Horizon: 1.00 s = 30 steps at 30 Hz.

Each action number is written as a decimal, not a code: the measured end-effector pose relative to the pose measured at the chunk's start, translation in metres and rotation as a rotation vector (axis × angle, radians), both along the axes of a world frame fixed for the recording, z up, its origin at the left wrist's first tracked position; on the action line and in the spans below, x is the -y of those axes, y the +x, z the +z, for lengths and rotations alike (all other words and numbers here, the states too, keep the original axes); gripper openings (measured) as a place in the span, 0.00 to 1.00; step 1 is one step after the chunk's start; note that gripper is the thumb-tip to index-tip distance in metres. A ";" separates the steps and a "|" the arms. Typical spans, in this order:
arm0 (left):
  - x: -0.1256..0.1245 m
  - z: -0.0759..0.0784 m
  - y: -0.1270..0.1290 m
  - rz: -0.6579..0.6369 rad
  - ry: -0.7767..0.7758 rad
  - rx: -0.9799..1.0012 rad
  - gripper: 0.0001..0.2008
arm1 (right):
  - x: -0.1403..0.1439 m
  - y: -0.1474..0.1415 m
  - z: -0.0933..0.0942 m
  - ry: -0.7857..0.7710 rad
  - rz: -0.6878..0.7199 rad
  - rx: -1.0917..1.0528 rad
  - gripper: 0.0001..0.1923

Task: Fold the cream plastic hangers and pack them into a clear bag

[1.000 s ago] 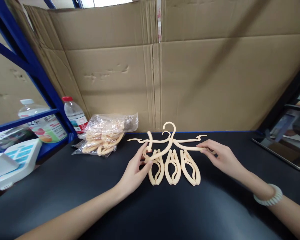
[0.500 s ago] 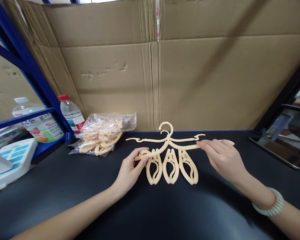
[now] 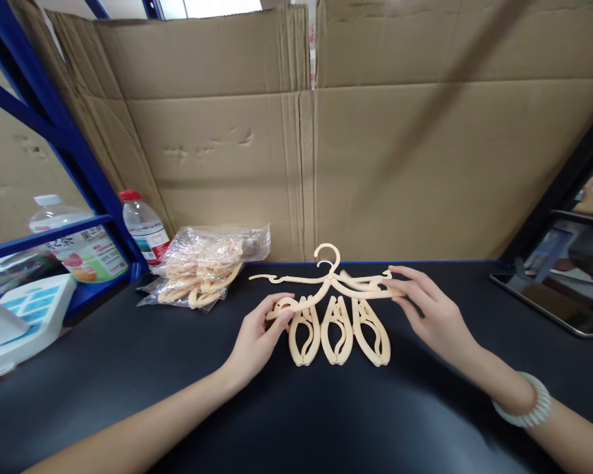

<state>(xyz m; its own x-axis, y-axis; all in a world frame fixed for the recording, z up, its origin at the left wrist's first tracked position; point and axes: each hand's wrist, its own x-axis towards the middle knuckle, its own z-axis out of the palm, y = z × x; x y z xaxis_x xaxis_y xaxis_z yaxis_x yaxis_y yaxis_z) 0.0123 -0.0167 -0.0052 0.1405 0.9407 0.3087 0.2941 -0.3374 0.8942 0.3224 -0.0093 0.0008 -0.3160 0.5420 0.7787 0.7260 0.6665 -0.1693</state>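
Black tabletop (image 3: 326, 421) carried everything, cardboard sheet (image 3: 375, 164) stood along its far edge. Cream folding hanger (image 3: 333, 289) lay near that cardboard, centre; three folded hangers (image 3: 338, 332) lay side by side touching its near side. Clear bag of hangers (image 3: 207, 266) sat left of the folding hanger, water bottle (image 3: 145, 227) just beyond the bag. Tablet (image 3: 558, 289) lay well right of the folding hanger, at the tabletop's edge.

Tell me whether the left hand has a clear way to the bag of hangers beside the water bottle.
Probably yes. The left hand rests on the hanger, and only bare black table lies between it and the bag of hangers to its left; nothing blocks that path.
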 end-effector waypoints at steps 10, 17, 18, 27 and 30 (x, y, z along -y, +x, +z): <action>0.003 0.006 0.004 0.038 -0.076 0.247 0.18 | -0.007 0.004 0.000 -0.591 0.224 -0.634 0.15; 0.025 0.017 0.024 -0.042 -0.237 0.390 0.16 | 0.012 -0.025 0.003 -0.820 0.408 -0.920 0.18; 0.028 0.017 0.027 -0.065 -0.255 0.390 0.14 | 0.017 -0.031 0.004 -0.853 0.450 -0.930 0.16; 0.039 0.018 0.034 -0.067 -0.324 0.414 0.14 | 0.045 -0.046 0.020 -1.073 0.712 -0.358 0.09; 0.040 0.016 0.033 -0.091 -0.319 0.399 0.14 | 0.045 -0.045 0.019 -1.103 0.707 -0.333 0.14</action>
